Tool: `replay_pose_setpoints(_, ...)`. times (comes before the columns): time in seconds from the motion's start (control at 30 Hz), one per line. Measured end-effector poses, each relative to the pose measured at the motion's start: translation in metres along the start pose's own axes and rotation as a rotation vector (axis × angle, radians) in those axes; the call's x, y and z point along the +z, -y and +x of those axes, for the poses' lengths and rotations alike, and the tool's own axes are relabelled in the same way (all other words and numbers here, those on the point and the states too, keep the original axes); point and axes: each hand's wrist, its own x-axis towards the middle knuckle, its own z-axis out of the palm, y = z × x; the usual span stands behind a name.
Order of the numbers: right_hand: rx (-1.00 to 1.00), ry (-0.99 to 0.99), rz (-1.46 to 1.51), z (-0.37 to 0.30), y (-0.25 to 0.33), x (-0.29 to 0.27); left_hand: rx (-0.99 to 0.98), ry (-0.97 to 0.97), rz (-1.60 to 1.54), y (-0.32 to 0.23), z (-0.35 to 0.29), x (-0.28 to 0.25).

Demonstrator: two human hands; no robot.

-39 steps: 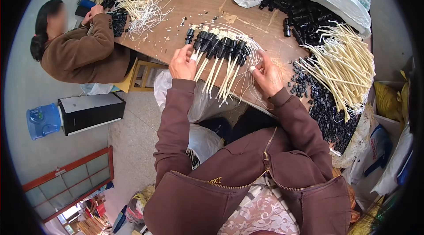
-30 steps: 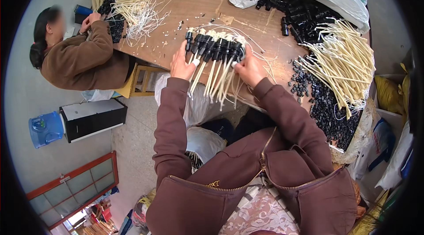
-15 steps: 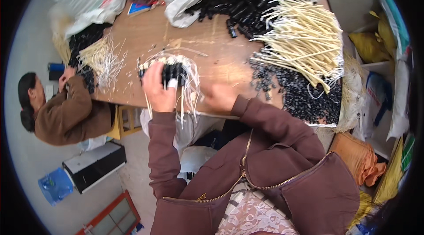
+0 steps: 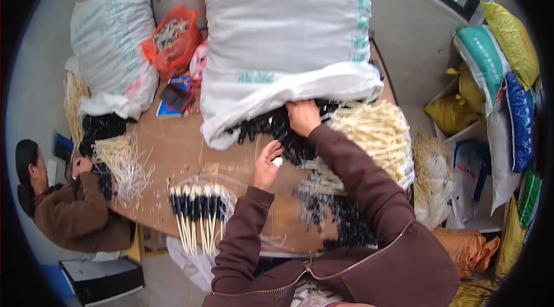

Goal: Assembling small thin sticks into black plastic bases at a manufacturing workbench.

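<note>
Black fittings (image 4: 266,127) toward the surface's (image 4: 179,148) far edge seemed light, stiff, best pinched mid-barrel; right hand (image 4: 304,118) was among them, grip untellable; left hand (image 4: 267,167) half-open, seemingly empty.

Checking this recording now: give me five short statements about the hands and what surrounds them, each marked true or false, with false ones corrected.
1. The right hand is in the black plastic parts at the mouth of the large white sack. True.
2. The left hand grips the row of black-and-cream assemblies. False: the row lies on the table, apart from that hand.
3. White wrapping shows on the left hand. True.
4. The red plastic bag is right of the large white sack. False: it is to its left.
5. A co-worker in brown is at the table's left side. True.
</note>
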Motion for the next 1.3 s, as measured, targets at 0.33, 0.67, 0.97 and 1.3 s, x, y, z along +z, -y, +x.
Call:
replay_pose_setpoints(0.33, 0.028, -0.037, 0.165, 0.045, -0.018, 0.016, 0.203, -0.016, -0.956, -0.026, 0.173, -0.017)
replay_pose_setpoints(0.67, -0.048, -0.304, 0.116, 0.021, -0.059, 0.037, 0.049, 0.247, -1.106, -0.055, 0.155, 0.023)
replay_pose_setpoints(0.97, 0.005, -0.048, 0.225, 0.060, -0.079, 0.036, 0.543, -0.045, -0.497, -0.019, 0.190, -0.012)
replay_pose_setpoints(1.3, 0.035, 0.049, 0.235, 0.108, -0.103, 0.023, 0.758, -0.194, -0.190, -0.018, 0.187, -0.045)
